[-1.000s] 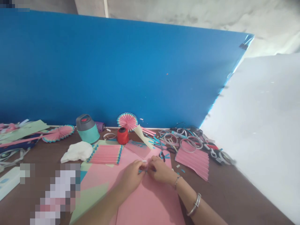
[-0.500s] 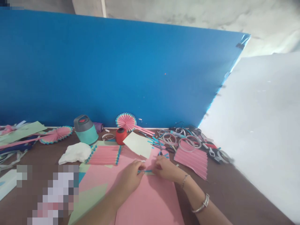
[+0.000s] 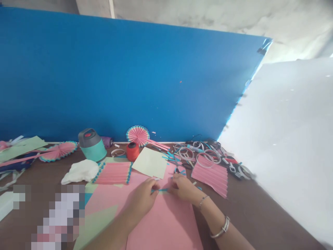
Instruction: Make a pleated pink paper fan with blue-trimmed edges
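My left hand (image 3: 143, 197) and my right hand (image 3: 184, 187) meet over a large pink paper sheet (image 3: 162, 222). Between them runs a thin blue paper strip (image 3: 163, 190), its ends pinched in the closed fingers of both hands. Part of the strip is hidden by the fingertips. A pale cream paper square (image 3: 150, 162) lies just beyond the hands. Scissors (image 3: 186, 166) and blue paper scraps (image 3: 170, 155) are behind my right hand. Left of my left hand sits a pleated pink paper (image 3: 113, 173) with blue-trimmed edges.
A pink pleated fan (image 3: 137, 135) leans on the blue panel (image 3: 109, 76). Nearby stand a teal jar (image 3: 93, 147) and a red thread spool (image 3: 133, 151). White tissue (image 3: 80, 171) lies left; tape rolls (image 3: 205, 158) and another pleated pink sheet (image 3: 210, 175) lie right.
The view has shifted slightly, so things sit a little farther left. Both hands keep nearly the same place, with the blue strip still between them.
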A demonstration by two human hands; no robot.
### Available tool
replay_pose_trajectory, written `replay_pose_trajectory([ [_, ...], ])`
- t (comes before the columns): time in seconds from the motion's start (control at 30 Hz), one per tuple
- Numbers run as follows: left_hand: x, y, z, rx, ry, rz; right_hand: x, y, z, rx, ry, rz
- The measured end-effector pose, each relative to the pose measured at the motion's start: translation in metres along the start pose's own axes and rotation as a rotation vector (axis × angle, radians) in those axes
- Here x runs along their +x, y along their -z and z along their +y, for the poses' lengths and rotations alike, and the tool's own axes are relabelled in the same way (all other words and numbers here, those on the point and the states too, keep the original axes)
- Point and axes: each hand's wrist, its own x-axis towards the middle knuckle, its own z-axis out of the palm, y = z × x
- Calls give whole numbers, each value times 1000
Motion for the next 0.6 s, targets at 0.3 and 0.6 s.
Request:
replay_pose_trajectory([
  [0.3, 2, -2, 0, -21, -25, 16, 0, 0, -2, -53, 0, 4],
  [0.6, 0, 3, 5, -1, -34, 13, -2, 1, 4, -93, -27, 29],
])
